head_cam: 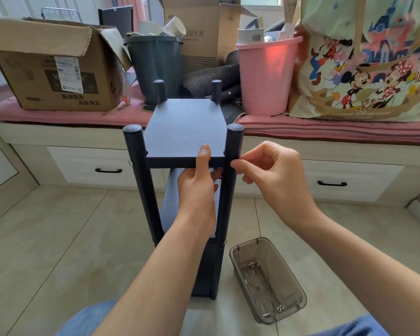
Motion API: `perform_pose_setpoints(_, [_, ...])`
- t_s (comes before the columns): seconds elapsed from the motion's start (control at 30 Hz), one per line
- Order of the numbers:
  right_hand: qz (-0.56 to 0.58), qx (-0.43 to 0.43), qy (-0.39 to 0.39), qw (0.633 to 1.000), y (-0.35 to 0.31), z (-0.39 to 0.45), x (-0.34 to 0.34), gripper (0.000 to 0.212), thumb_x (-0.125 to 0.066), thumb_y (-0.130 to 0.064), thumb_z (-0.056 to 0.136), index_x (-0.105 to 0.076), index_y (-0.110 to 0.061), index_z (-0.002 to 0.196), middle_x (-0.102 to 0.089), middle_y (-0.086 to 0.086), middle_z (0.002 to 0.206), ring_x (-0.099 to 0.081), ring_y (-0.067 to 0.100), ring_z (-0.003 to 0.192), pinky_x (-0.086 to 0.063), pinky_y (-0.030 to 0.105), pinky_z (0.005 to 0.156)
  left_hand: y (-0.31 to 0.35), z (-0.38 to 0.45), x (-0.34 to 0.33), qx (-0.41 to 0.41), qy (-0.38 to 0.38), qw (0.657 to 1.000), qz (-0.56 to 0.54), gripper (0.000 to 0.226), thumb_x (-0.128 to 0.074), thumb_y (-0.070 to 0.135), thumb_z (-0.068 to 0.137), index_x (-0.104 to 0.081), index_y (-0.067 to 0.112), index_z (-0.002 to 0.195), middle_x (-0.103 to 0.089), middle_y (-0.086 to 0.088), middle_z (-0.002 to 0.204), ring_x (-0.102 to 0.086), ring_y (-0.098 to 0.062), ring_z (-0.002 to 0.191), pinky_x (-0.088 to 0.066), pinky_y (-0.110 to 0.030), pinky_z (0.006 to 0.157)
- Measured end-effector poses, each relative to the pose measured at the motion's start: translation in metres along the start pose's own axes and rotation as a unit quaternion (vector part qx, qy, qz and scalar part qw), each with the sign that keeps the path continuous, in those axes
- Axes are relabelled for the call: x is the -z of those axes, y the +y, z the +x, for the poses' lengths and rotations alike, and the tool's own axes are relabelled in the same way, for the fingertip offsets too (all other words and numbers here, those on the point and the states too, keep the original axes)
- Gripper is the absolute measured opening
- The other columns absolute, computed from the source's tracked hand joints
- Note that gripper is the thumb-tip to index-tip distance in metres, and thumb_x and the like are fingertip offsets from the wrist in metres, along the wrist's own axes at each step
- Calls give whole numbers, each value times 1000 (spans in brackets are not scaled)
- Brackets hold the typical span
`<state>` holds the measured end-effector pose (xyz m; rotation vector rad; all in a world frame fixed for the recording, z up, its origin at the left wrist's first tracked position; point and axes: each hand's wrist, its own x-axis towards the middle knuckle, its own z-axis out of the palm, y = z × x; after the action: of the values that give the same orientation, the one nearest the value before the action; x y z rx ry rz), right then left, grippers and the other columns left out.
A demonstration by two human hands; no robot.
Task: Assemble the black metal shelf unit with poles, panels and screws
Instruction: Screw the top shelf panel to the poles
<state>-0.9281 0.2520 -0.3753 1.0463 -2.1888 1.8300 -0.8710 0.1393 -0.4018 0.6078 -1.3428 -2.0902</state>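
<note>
1. Black matt metal shelf unit (182,132), upright on the beige tiled floor (58,238), just in front of a pale wood-grain window bench (83,141) with drawers.
2. Top panel (183,129): flat, rectangular, smooth, thick-edged; it sits between four round poles whose capped ends rise above it. A lower panel (167,207) shows beneath, partly hidden by the left arm.
3. Front right pole (233,146): cylindrical, dark, domed cap.
4. Left hand (197,185): grips the front edge of the top panel near its right corner, thumb flat on the upper face, fingers curled under the panel.
5. Right hand (272,170): thumb and forefinger tips pressed together in a pinch against the outer side of the front right pole, level with the panel's edge; whatever is pinched is too small to tell. Other fingers curled in.
6. Smoky translucent plastic bin (267,280): rectangular, rounded corners, on the floor right of the unit's foot; a few small silver screws (254,264) lie inside.
7. Bench top, pink cushion (325,127): creased cardboard box (56,69), dark grey ribbed bucket (155,66), pink plastic bucket (264,76), printed cartoon tote bag (364,59).
</note>
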Motion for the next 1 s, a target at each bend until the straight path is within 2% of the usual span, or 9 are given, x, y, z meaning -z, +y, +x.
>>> perform_pose_setpoints(0.13, [-20, -16, 0, 1000, 0, 2, -1, 20, -81, -24, 80, -67, -10, 78, -70, -2, 65, -66, 8, 61, -51, 20, 59, 0, 1, 0, -3, 2, 1000, 1, 30, -54, 52, 98, -64, 26, 108, -76, 21, 84, -71, -13, 103, -45, -29, 82])
perform_pose_setpoints(0.23, [-37, -17, 11, 999, 0, 2, -1, 25, -82, -29, 78, -66, -11, 79, -68, -3, 67, -64, 8, 61, -50, 19, 59, -1, 2, 0, -7, 7, 1000, 6, 28, -54, 53, 98, -64, 28, 107, -75, 25, 83, -73, -6, 94, -44, -25, 79])
perform_pose_setpoints(0.47, [-68, -7, 5, 998, 2, -5, 5, 13, -81, -21, 81, -68, -18, 83, -70, -8, 74, -67, 9, 69, -54, 23, 67, -2, 3, 0, -4, 17, 1000, 4, 29, -55, 54, 97, -65, 28, 103, -76, 19, 86, -73, -10, 97, -45, -27, 79])
perform_pose_setpoints(0.6, [-56, -12, 3, 998, 1, -6, 5, 8, -78, -19, 85, -70, -15, 87, -73, -7, 77, -70, 9, 73, -59, 34, 74, -2, 3, -1, -3, 11, 1000, -4, 28, -54, 54, 97, -65, 29, 101, -75, 21, 82, -71, -14, 101, -45, -30, 81])
perform_pose_setpoints(0.7, [-52, -13, -4, 999, 0, -6, 5, 8, -77, -17, 86, -70, -14, 89, -73, -6, 78, -71, 9, 73, -59, 39, 75, -2, 3, -1, -7, 3, 1000, -8, 33, -52, 55, 97, -65, 28, 111, -76, 21, 87, -71, -12, 103, -46, -29, 85])
perform_pose_setpoints(0.87, [-55, 2, -8, 998, -1, -5, 5, 7, -76, -16, 86, -70, -14, 88, -72, -6, 78, -69, 10, 73, -58, 41, 75, -4, 4, -1, -15, 0, 1000, -11, 42, -52, 54, 98, -62, 24, 124, -75, 24, 90, -70, -12, 105, -45, -26, 85])
perform_pose_setpoints(1.0, [-52, 4, -6, 999, 0, -6, 5, 7, -76, -17, 86, -69, -15, 86, -72, -7, 75, -69, 9, 71, -58, 39, 74, -7, 5, 1, -21, 0, 1000, -4, 33, -52, 53, 98, -63, 27, 114, -74, 27, 87, -72, -8, 97, -44, -26, 82])
